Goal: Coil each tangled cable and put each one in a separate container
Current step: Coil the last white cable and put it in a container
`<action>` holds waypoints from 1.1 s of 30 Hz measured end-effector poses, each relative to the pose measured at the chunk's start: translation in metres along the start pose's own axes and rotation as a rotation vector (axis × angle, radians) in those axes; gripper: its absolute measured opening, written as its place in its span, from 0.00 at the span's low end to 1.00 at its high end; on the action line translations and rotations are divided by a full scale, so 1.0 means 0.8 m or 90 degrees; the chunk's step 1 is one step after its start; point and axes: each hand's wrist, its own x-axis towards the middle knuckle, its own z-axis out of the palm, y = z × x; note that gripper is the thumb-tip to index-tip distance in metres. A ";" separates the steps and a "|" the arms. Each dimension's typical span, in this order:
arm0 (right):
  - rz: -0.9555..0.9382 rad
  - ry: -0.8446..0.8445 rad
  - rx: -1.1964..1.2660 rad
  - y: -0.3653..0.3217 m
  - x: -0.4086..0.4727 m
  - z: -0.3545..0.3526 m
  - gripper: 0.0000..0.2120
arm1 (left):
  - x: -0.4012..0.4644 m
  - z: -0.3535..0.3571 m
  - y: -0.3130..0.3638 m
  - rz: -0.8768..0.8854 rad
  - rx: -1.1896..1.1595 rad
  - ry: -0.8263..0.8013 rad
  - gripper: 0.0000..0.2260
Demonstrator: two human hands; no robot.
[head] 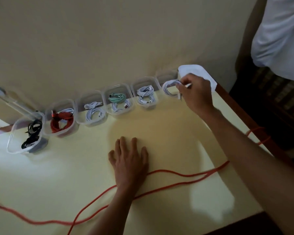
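Pale yellow counter (159, 133): right hand (196, 94) fingers pinch coiled white cable (170, 88) near far right corner; left hand (130, 160) rests flat, fingers spread.

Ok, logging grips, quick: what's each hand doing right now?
Left hand: open, flat on the table.
Right hand: holding a coiled white cable.

The pale yellow tabletop (159, 133) has a dark red-brown edge at its right side. Along its far edge, clear plastic containers (90, 109) show coiled cables: black (32, 133) at the left end, then red (61, 122), white (93, 112), mint green over white (117, 99), white (145, 94). A long orange cord (176, 174) crosses the near edge. A white coiled cable (170, 88) shows near the far right corner, beside a white lid (193, 70).
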 end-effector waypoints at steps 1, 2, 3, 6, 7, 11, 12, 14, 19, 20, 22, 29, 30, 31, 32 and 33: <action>-0.026 -0.035 -0.054 0.004 0.026 0.009 0.07 | 0.000 0.000 0.000 0.001 0.002 0.005 0.27; -0.051 -0.069 -0.124 0.008 0.048 0.017 0.06 | 0.000 0.001 0.000 0.001 0.006 0.009 0.27; -0.070 -0.101 -0.198 0.013 0.067 0.023 0.06 | 0.000 0.001 0.000 0.000 0.011 0.012 0.27; -0.111 -0.167 -0.378 0.021 0.102 0.037 0.07 | 0.000 0.003 0.000 -0.003 0.016 0.015 0.26; -0.118 -0.185 -0.420 0.022 0.107 0.042 0.08 | 0.000 0.003 0.000 -0.003 0.017 0.013 0.25; -0.141 -0.269 -0.507 0.019 0.110 0.059 0.14 | 0.000 0.001 0.001 0.000 0.018 -0.001 0.26; -0.144 -0.283 -0.518 0.018 0.109 0.063 0.13 | 0.000 0.000 0.001 0.000 0.017 0.002 0.26; -0.145 -0.300 -0.535 0.017 0.106 0.067 0.12 | 0.000 -0.001 0.001 0.000 0.017 0.002 0.26; -0.176 -0.201 -0.461 0.008 0.090 0.052 0.08 | 0.001 0.000 0.000 0.005 0.017 -0.005 0.24; -0.198 -0.134 -0.386 0.007 0.080 0.047 0.09 | 0.000 0.001 -0.001 0.005 0.018 -0.003 0.24; -0.230 0.007 -0.223 0.004 0.045 0.035 0.09 | 0.001 0.002 -0.001 0.004 0.022 -0.001 0.24; -0.138 -0.015 -0.035 0.025 -0.177 -0.017 0.07 | 0.001 0.002 -0.004 0.011 0.008 0.018 0.24; -0.113 -0.047 -0.053 0.026 -0.210 -0.021 0.08 | 0.001 0.002 -0.005 0.016 0.001 0.016 0.24; -0.094 -0.083 -0.077 0.025 -0.241 -0.025 0.10 | 0.000 0.002 -0.005 0.020 -0.007 0.018 0.25; -0.082 -0.113 -0.104 0.022 -0.268 -0.027 0.11 | -0.001 0.001 -0.005 0.025 -0.017 0.023 0.25; -0.074 -0.131 -0.128 0.018 -0.291 -0.029 0.12 | -0.001 0.000 -0.006 0.029 -0.030 0.032 0.25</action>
